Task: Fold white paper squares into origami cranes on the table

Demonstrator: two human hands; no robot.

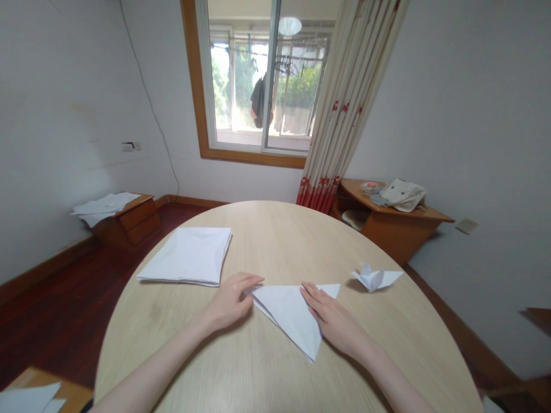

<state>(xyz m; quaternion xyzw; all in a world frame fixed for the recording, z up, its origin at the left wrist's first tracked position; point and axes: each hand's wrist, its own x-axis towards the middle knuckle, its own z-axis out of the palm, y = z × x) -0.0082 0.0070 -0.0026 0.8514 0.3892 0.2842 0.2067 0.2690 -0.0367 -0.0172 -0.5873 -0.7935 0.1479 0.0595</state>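
A white sheet of paper (287, 312), folded into a triangle, lies on the round table in front of me, one point towards me. Its layers stand slightly apart along the left edge. My left hand (232, 301) has the left corner between thumb and fingers, and the fingers partly hide that corner. Stretched out flat, the fingers of my right hand (333, 318) rest on the right part of the triangle. Off to the right sits a small folded paper bird (374, 279), apart from both hands.
A stack of white paper (185, 255) lies on the left of the pale wooden table (275, 235). Beyond the table stand a low drawer cabinet (140, 221) on the left and a corner desk (387, 215) with a bag (403, 194) on the right. A curtain (344, 109) hangs beside the window.
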